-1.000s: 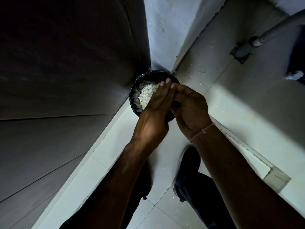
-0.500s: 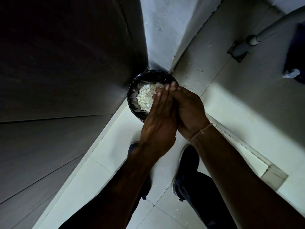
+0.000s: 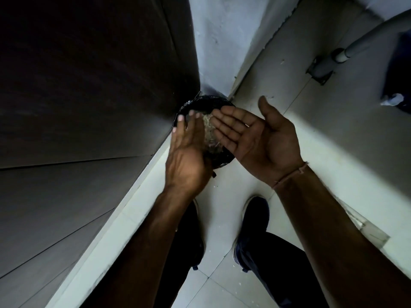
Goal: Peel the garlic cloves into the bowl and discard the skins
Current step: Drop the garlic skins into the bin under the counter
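The hands have just parted over the bin (image 3: 220, 162): left hand (image 3: 189, 156) and right hand (image 3: 260, 138) both flat-fingered, holding nothing (palms dusted off). The skins (image 3: 208, 127) lie inside it, so discarding looks done.

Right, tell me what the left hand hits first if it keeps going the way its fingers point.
Probably the dark cabinet panel: the left hand points up-left past the black-lined bin; depth is unclear.

We note bare forearms, a thin thread band (image 3: 291, 175) on our right wrist, dark trousers (image 3: 273, 263), and dark shoes (image 3: 253, 221) with pale sole edges.
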Demonstrator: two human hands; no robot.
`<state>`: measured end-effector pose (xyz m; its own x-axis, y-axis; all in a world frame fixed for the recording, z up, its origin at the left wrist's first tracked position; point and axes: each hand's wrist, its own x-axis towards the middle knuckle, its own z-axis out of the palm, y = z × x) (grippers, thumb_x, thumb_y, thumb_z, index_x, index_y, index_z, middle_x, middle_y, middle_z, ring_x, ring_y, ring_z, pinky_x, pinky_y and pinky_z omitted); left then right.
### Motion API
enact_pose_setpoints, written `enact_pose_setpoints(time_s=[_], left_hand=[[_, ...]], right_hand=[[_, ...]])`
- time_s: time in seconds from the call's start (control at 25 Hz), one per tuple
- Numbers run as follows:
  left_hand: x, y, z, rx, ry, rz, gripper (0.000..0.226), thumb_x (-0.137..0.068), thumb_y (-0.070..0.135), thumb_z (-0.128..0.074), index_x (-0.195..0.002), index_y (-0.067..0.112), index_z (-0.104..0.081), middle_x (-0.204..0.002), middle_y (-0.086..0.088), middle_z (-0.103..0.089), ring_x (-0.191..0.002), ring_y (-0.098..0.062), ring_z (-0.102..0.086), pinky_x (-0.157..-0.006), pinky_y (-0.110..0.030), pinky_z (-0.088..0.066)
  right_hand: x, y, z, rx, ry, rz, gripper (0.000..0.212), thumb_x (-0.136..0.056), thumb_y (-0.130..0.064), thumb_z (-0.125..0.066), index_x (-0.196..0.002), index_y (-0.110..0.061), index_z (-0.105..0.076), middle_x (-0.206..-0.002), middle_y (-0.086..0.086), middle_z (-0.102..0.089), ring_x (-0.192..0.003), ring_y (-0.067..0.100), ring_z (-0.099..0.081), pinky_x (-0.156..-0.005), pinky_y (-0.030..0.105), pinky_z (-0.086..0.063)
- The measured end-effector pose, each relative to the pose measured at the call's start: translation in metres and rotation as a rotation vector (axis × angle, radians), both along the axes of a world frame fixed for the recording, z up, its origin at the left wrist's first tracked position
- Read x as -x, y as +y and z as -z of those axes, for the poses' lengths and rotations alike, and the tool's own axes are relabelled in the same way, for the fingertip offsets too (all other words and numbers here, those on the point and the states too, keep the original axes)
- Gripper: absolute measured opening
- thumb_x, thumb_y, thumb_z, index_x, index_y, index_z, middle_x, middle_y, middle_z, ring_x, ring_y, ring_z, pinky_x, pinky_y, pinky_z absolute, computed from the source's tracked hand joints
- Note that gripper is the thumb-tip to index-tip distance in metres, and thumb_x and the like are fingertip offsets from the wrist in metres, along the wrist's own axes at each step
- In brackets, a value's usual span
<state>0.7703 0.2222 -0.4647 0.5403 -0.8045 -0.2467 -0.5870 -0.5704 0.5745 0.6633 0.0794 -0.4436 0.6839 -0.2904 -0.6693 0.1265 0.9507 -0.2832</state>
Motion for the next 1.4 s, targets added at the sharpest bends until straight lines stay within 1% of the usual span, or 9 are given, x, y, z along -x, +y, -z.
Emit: enact_pose_setpoints(time_s=[0.12,0.32,0.52,0.64,0.76,0.92,1.08,1.2,1.4], left_hand=[[-0.005,-0.005,0.001,0.124,0.069,-0.135,0.094,-0.08,-0.014,-0.053,-0.165,0.006,-0.019,-0.175,-0.007,-0.009,-0.163,-0.025,0.004,-0.132,-0.047,-0.008],[0.018,-0.022,0.001,0.23,0.048,0.251,0.083,-0.09,-0.009,-0.053,-0.165,0.009,-0.023,-0.174,-0.006,-0.015,-0.162,-0.021,-0.007,-0.132,-0.04,-0.012],[-0.012,-0.025,-0.001,0.14,0.711,-0.49,0.072,-0.089,-0.016,-0.04,-0.153,0.015,-0.05,-0.139,-0.004,-0.065,-0.128,-0.02,-0.061,-0.106,-0.029,-0.051],[-0.023,-0.027,-0.01,0.439,1.649,-0.862,0.068,-0.088,0.009,-0.042,-0.155,0.0,-0.043,-0.142,-0.014,-0.062,-0.13,-0.03,-0.058,-0.111,-0.034,-0.047],[-0.034,-0.028,-0.023,0.55,1.91,-0.751,0.082,-0.083,0.025,-0.039,-0.158,-0.007,-0.032,-0.163,-0.023,-0.036,-0.149,-0.034,-0.038,-0.129,-0.043,-0.02],[-0.03,-0.028,-0.027,0.535,1.922,-0.749,0.08,-0.082,0.023,-0.036,-0.156,-0.006,-0.037,-0.156,-0.018,-0.045,-0.144,-0.026,-0.04,-0.128,-0.039,-0.02],[-0.032,-0.027,-0.024,0.464,1.974,-0.646,0.075,-0.091,0.026,-0.04,-0.161,-0.001,-0.03,-0.165,-0.025,-0.031,-0.156,-0.035,-0.029,-0.129,-0.044,-0.021],[-0.029,-0.026,-0.023,0.406,1.875,-0.604,0.066,-0.107,0.048,-0.034,-0.159,0.008,-0.04,-0.157,-0.021,-0.049,-0.146,-0.029,-0.048,-0.125,-0.044,-0.033],[0.01,-0.034,-0.012,0.245,0.919,-0.665,0.044,-0.109,0.058,-0.035,-0.131,0.032,-0.063,-0.127,0.018,-0.07,-0.124,-0.001,-0.063,-0.114,-0.033,-0.044]], right_hand=[[0.0,0.0,0.005,-0.022,-0.024,0.022,0.078,-0.105,-0.061,-0.032,-0.151,0.001,-0.043,-0.15,0.021,-0.053,-0.142,0.034,-0.049,-0.125,0.049,-0.029],[-0.008,0.009,0.005,-0.004,-0.064,-0.018,0.071,-0.108,-0.057,-0.027,-0.153,-0.005,-0.043,-0.154,0.021,-0.048,-0.143,0.034,-0.048,-0.122,0.05,-0.033],[-0.009,0.008,-0.01,0.243,0.07,-0.036,0.055,-0.109,-0.042,-0.033,-0.136,-0.001,-0.057,-0.141,0.02,-0.062,-0.132,0.031,-0.06,-0.117,0.049,-0.041],[-0.013,0.026,-0.011,1.156,0.427,-0.061,0.035,-0.092,-0.016,-0.056,-0.12,0.0,-0.069,-0.122,0.015,-0.072,-0.115,0.027,-0.068,-0.104,0.041,-0.052],[-0.011,0.057,0.0,1.942,0.398,-0.368,0.041,-0.09,-0.008,-0.048,-0.124,-0.001,-0.07,-0.131,0.017,-0.066,-0.119,0.033,-0.062,-0.104,0.043,-0.05],[-0.007,0.047,0.004,1.745,0.683,-0.373,0.045,-0.09,-0.002,-0.048,-0.131,-0.002,-0.068,-0.138,0.017,-0.063,-0.127,0.033,-0.06,-0.11,0.045,-0.048],[-0.016,0.052,0.004,2.048,0.555,-0.422,0.032,-0.093,-0.005,-0.057,-0.121,0.0,-0.072,-0.126,0.017,-0.069,-0.119,0.029,-0.063,-0.108,0.038,-0.048],[-0.007,0.042,0.006,1.779,0.789,-0.589,0.033,-0.102,-0.009,-0.053,-0.132,-0.005,-0.066,-0.138,0.011,-0.064,-0.127,0.028,-0.059,-0.113,0.032,-0.04],[-0.04,0.071,-0.002,0.82,0.423,-0.154,0.036,-0.106,-0.006,-0.047,-0.139,-0.013,-0.06,-0.143,0.006,-0.062,-0.136,0.017,-0.054,-0.122,0.038,-0.036]])
